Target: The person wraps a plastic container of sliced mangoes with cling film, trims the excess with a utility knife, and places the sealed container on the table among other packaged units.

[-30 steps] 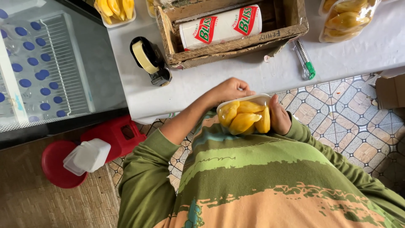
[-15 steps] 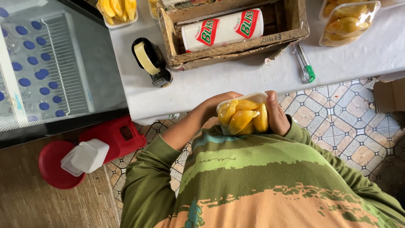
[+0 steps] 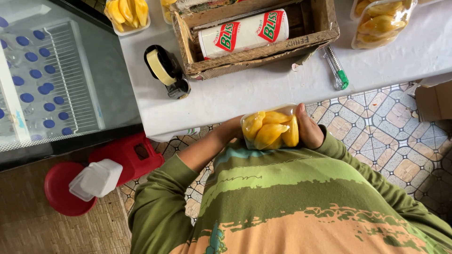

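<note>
I hold a small clear plastic tray of yellow fruit pieces point(image 3: 270, 129) against my stomach, just below the edge of the white table point(image 3: 254, 94). My left hand point(image 3: 231, 131) grips the tray's left side, mostly hidden behind it. On the tray's right side lies my right hand point(image 3: 309, 128), fingers wrapped around the rim. Both sleeves are green.
On the table stand a black tape dispenser point(image 3: 165, 71), a wooden crate point(image 3: 263, 54) with a white roll inside, a green-tipped pen point(image 3: 336, 69) and more packed fruit trays point(image 3: 381, 23). A glass-topped freezer point(image 3: 52, 80) is at left. A red stool point(image 3: 125, 155) and red lid sit on the floor.
The tray has come down from table-edge height to rest against my stomach, and my left hand has slipped from on top of it to its left side.
</note>
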